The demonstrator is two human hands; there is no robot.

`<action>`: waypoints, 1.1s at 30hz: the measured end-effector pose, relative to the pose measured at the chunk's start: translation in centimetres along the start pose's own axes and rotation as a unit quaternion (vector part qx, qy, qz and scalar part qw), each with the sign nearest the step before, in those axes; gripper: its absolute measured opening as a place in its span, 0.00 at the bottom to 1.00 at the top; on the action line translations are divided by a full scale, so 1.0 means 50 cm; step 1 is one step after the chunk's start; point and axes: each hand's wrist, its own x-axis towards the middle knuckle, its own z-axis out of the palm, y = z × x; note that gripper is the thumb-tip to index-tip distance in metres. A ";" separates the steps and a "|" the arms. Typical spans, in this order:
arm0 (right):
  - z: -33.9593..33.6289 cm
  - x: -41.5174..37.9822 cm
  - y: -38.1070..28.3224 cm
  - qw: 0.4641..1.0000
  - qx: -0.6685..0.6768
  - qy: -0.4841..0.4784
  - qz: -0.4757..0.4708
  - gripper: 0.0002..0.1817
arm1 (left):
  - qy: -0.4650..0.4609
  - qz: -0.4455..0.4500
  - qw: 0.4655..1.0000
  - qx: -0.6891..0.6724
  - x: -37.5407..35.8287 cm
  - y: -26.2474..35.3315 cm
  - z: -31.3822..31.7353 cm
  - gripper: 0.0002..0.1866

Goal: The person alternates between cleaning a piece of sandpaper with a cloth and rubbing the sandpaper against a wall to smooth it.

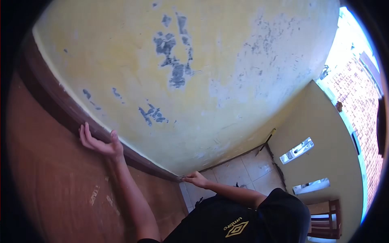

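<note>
My left hand (pixel 101 144) rests against the brown wooden door frame (pixel 52 89), fingers apart and holding nothing. Lower along the same frame, my right hand (pixel 195 179) is closed, its fingertips at the frame's edge where it meets the wall. Something small seems to be pinched there, but I cannot make out what it is. Beside the frame, the pale yellow wall (pixel 219 81) has several grey patches where paint has come off. A reddish-brown door panel (pixel 73 174) lies on the frame's other side, with light scuffs near my left forearm.
A thin tool with a yellow end (pixel 267 139) leans in the far corner. White floor tiles (pixel 233 175) lie beyond my right hand. A low wall (pixel 324 141) with slot openings stands at right, near a brown wooden chair (pixel 334 218). Brick paving (pixel 352 89) shows outside.
</note>
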 end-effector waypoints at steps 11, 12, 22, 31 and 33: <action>-0.291 -0.291 -0.016 0.826 0.521 0.184 -0.110 0.18 | -0.464 -0.502 0.583 -0.438 -0.531 0.598 0.086 0.19; -0.311 -0.322 -0.005 0.809 0.539 0.189 -0.141 0.18 | -0.496 -0.510 0.519 -0.474 -0.545 0.636 0.106 0.17; -0.607 -0.620 -0.017 0.722 0.561 0.320 -0.250 0.20 | -0.544 -0.463 0.328 -0.618 -0.524 1.066 0.309 0.12; -0.902 -0.761 -0.024 0.636 0.644 0.275 -0.323 0.20 | -0.522 -0.449 0.240 -0.684 -0.503 1.391 0.477 0.24; -0.946 -0.781 -0.038 0.618 0.640 0.265 -0.371 0.21 | -0.500 -0.486 0.148 -0.702 -0.488 1.450 0.508 0.26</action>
